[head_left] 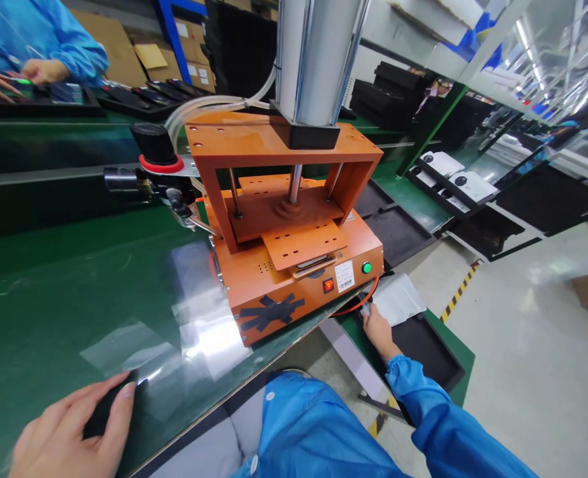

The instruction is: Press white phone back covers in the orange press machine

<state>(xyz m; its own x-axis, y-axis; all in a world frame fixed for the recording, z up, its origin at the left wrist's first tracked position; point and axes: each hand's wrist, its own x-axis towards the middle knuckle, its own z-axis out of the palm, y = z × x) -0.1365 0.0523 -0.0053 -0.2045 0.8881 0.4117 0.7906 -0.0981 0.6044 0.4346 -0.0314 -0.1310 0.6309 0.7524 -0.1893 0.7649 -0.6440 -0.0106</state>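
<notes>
At the lower left, my left hand [75, 425] grips a black flat piece [105, 406] between thumb and fingers, just above the green bench top. Most of the piece lies hidden under the hand, so its kind is unclear. Clear plastic sheets [127, 348] lie on the bench beyond it. My right hand [379, 332] reaches down at the right over a black tray [436, 362], fingers closed. Something small and greyish [366, 308] shows at its fingertips, too small to name. Beside those fingers lies a white plastic bag [398, 299].
An orange pneumatic press [298, 265] with a red switch and a green button stands between my hands. Its regulator [162, 166] and air hoses stick out left. More black trays [398, 232] lie behind it. Another person's hand [45, 71] works at the upper left.
</notes>
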